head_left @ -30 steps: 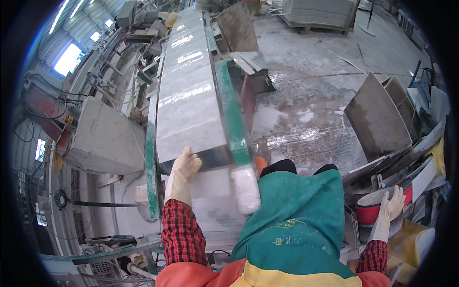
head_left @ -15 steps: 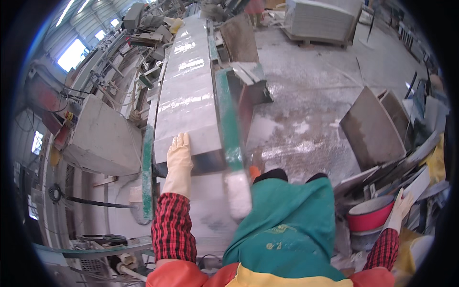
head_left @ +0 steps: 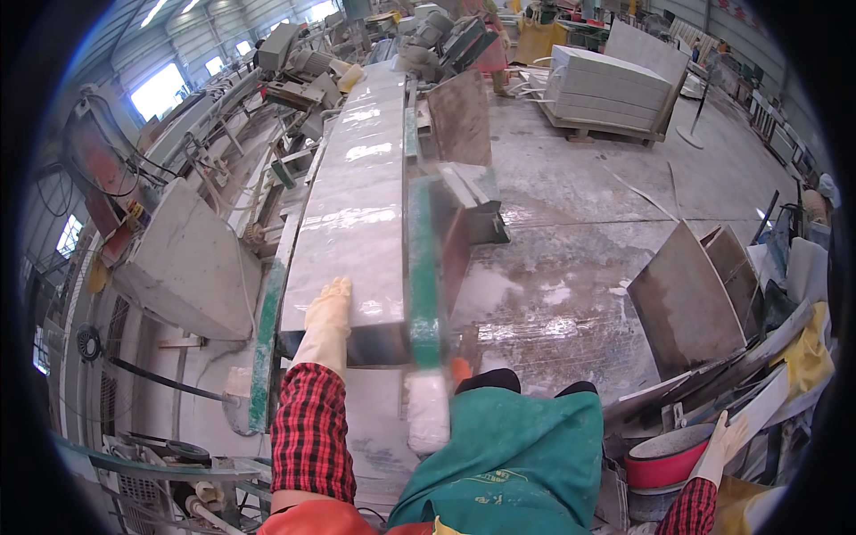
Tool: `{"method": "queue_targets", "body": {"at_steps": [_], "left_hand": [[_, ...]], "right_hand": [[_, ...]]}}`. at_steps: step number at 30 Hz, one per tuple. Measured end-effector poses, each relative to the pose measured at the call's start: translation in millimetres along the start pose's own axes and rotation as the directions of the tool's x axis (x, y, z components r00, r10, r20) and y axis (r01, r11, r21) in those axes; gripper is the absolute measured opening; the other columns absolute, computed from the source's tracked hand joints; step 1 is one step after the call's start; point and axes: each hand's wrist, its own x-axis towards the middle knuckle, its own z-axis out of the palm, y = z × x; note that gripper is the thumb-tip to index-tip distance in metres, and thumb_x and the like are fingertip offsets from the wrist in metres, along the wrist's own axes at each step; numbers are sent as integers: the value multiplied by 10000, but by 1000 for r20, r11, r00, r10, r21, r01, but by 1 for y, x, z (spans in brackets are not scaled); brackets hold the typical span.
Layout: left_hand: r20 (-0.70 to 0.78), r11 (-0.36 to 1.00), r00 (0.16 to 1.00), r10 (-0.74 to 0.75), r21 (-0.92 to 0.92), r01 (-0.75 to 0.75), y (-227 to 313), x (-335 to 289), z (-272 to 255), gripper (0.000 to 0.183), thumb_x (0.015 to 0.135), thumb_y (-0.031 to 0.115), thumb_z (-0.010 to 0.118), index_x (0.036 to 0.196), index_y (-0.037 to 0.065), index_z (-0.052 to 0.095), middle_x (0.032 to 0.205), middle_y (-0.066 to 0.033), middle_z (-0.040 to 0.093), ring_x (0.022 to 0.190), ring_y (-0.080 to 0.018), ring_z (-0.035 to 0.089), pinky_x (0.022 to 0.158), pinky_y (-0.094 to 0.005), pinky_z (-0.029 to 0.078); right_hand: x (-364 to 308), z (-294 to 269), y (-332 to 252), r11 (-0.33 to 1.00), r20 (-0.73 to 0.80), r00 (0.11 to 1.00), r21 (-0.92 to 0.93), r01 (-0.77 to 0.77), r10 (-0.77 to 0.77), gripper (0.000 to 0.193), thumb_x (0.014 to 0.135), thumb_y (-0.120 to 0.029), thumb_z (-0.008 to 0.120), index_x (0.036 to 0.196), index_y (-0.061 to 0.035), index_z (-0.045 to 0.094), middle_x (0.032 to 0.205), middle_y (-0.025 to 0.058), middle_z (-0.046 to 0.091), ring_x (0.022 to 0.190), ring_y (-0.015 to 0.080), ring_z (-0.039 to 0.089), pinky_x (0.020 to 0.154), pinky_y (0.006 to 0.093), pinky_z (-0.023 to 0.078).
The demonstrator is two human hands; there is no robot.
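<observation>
My left hand (head_left: pixel 330 308), in a pale rubber glove, lies flat with its fingers stretched out on the near end of a wet, whitish stone slab (head_left: pixel 352 241). The slab belongs to a long row on a narrow conveyor bed with green side rails (head_left: pixel 425 267). Far to the right, my gloved right hand (head_left: pixel 731 437) closes on the lower end of a flat white strip (head_left: pixel 763 401). The strip leans among other offcuts; part of the grip is hard to make out. Beside that hand stands a red-rimmed round tub (head_left: pixel 670 459).
Brown stone panels (head_left: pixel 687 299) lean at the right. A pallet of stacked white slabs (head_left: pixel 608 94) stands at the back, near a person (head_left: pixel 496 53). Machinery (head_left: pixel 437 45) sits at the bed's far end. The floor (head_left: pixel 553 330) looks wet. A pale block (head_left: pixel 192 259) stands left.
The view has tilted up, showing more of the far hall. My left hand still rests on the near slab, and my right hand stays at the white strip.
</observation>
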Motion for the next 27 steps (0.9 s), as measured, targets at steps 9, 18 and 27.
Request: {"method": "queue_targets", "body": {"at_steps": [9,18,27], "left_hand": [[43,1000,999,-25,1,25,-9,16,13,1061,649,-82,723,1526,147,171,1578,-94,236,1430,-239,295,1147,-320,321],[92,996,993,-78,46,74,-8,23,14,664,949,40,400,1538,203,142,1597,5,193,1439,-183,275,1141,-329,328],[170,995,980,-100,49,92,1,20,-8,747,911,41,511,1540,205,143,1607,9,159,1453,-182,243,1134,-354,341]], "right_hand": [[-10,-18,-12,1000,77,997,-14,3,-2,711,918,-489,521,1427,-10,389,1471,183,400,1362,321,361,1149,414,256],[-26,-32,-16,998,33,998,33,45,-46,710,911,-458,538,1412,26,398,1452,217,412,1346,352,371,1141,429,266],[-34,-27,-18,999,9,999,41,30,-30,700,897,-453,568,1413,-8,406,1437,190,435,1327,340,393,1121,426,294]]}}
